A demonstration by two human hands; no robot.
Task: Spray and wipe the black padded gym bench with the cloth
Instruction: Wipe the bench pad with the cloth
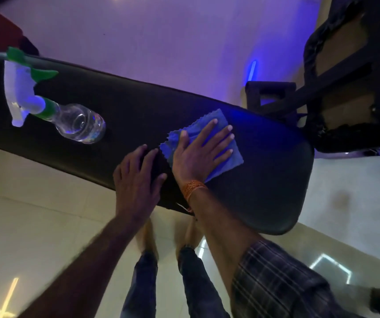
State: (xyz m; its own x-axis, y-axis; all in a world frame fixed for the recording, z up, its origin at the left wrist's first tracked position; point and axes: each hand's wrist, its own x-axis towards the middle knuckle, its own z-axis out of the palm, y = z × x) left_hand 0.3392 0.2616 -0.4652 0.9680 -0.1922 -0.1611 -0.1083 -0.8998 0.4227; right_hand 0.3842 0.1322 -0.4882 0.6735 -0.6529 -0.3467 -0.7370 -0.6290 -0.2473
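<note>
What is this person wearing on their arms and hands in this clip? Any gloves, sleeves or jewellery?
Both hands are bare, with no gloves. The left hand and its forearm carry nothing. The right hand has a stack of orange thread bands around the wrist. A dark plaid short sleeve covers the right upper arm.

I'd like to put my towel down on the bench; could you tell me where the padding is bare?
The bench is bare between the spray bottle and the left hand, and at the rounded end beyond the blue cloth. The middle is crowded: the right hand lies flat on the cloth, the left beside it.
</note>
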